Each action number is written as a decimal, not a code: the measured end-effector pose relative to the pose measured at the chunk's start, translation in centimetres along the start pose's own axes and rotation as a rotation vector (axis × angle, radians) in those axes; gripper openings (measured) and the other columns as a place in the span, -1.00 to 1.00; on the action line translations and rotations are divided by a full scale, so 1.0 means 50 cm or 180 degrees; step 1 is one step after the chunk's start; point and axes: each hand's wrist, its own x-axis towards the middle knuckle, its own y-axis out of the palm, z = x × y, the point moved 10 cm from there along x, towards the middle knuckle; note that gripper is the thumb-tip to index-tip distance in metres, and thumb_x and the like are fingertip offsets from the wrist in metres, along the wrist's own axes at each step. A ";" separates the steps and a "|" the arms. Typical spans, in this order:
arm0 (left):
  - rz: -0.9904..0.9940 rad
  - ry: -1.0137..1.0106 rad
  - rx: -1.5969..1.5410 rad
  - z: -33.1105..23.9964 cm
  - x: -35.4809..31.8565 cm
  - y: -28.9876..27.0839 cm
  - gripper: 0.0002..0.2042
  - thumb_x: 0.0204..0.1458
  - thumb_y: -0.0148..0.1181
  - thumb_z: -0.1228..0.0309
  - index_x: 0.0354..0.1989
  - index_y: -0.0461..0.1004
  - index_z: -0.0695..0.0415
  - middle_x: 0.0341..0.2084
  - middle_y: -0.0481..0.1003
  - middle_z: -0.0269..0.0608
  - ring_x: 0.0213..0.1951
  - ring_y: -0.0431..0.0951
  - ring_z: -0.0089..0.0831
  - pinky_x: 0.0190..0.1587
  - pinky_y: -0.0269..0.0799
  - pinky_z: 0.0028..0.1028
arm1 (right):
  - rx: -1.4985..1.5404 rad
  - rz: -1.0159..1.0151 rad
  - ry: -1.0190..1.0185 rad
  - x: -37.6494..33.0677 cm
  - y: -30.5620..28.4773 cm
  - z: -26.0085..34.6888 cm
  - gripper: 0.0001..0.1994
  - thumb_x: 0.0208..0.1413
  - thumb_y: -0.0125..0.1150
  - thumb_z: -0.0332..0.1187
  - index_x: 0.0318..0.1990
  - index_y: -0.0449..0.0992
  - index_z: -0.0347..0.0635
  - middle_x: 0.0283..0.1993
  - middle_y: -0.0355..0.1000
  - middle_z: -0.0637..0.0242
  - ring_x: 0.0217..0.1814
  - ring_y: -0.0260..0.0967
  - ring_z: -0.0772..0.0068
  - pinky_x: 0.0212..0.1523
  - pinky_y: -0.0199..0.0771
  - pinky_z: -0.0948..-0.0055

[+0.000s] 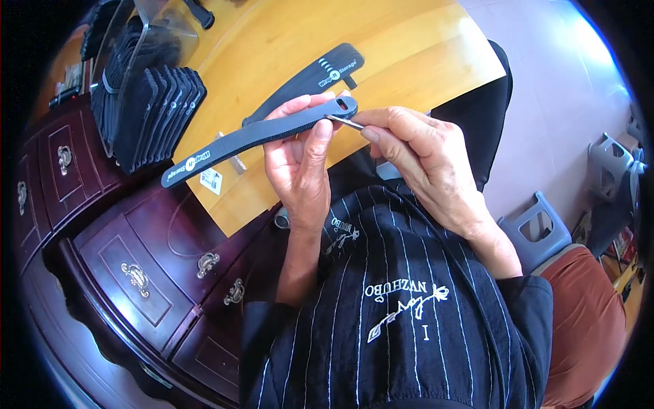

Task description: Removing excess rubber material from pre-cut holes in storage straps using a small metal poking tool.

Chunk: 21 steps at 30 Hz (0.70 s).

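Left hand (300,153) gripped a black strap (252,136), right hand (415,146) pinched a metal pin (346,123) at its eyelet, clear bin (153,41) held stacked straps (146,112).

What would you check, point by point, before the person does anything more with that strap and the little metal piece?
1. Left hand grips the black strap: ok, fingers wrap it near its slotted end.
2. Right hand pinches the thin metal piece: ok.
3. Metal piece meets the strap's slotted end: ok, its tip touches beside the slot.
4. Whether the piece has passed through the slot: cannot tell.
5. Strap's free end hangs clear over the wooden table: ok.
6. Second strap on the table lies apart from the hands: ok.
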 end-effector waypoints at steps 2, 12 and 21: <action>0.0023 0.0057 -0.0077 -0.004 0.000 0.002 -0.73 0.11 0.09 0.64 -0.01 0.28 0.29 -0.09 0.44 0.00 -0.05 0.51 -0.34 0.02 0.47 -0.39 | -0.0040 0.0038 0.0019 0.000 0.001 0.003 -0.84 0.17 0.09 -0.36 -0.18 0.47 -0.22 -0.41 0.44 0.12 -0.36 0.48 0.09 -0.37 0.42 0.29; 0.0111 0.0134 0.0145 0.000 -0.002 -0.007 -0.77 0.19 0.00 0.56 0.02 0.29 0.23 -0.03 0.42 0.08 0.04 0.48 -0.11 0.09 0.42 -0.28 | 0.0381 0.0285 0.0286 0.002 0.013 -0.007 -0.81 0.20 0.02 -0.40 -0.10 0.46 -0.26 -0.38 0.44 0.07 -0.33 0.47 0.07 -0.31 0.44 0.32; 0.0176 0.0231 0.0273 -0.002 0.003 -0.008 -0.74 0.16 0.02 0.59 0.03 0.28 0.24 -0.01 0.40 0.10 0.06 0.46 -0.12 0.10 0.41 -0.27 | 0.0536 0.0445 0.0393 0.011 0.017 -0.014 -0.79 0.23 -0.02 -0.38 -0.09 0.46 -0.29 -0.41 0.42 0.08 -0.38 0.46 0.20 -0.33 0.43 0.38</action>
